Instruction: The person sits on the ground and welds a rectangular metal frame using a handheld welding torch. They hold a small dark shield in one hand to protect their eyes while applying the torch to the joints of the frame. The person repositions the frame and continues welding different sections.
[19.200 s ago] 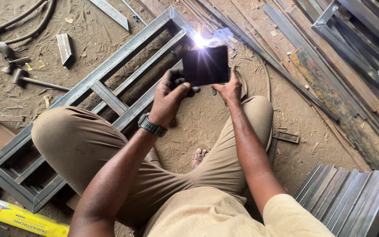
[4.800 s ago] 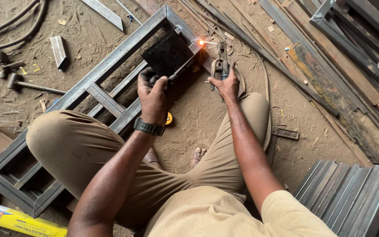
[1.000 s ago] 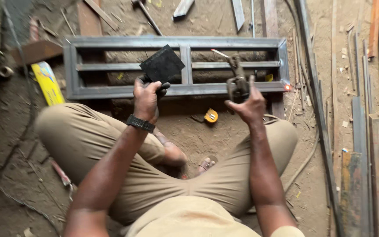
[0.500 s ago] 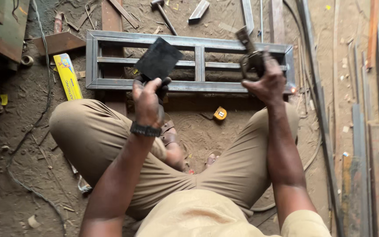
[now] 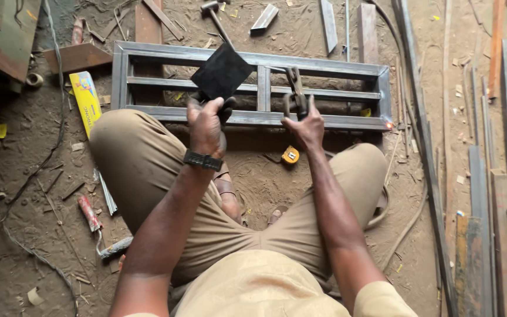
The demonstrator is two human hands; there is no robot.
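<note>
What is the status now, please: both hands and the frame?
Left hand grips dark welding shield. Right hand grips electrode holder. Steel frame flat on ground ahead. Tape measure nearby.

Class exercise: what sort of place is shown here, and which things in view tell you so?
Most likely a metal welding workshop with a dirt floor: a steel bar frame lies on the ground, the left hand holds a dark welding shield, and metal strips lie about.

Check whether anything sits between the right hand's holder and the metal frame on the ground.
Nothing visible does. The right hand grips the electrode holder directly over the metal frame, with no object between them. The dark shield in the left hand stands off to the side.
</note>
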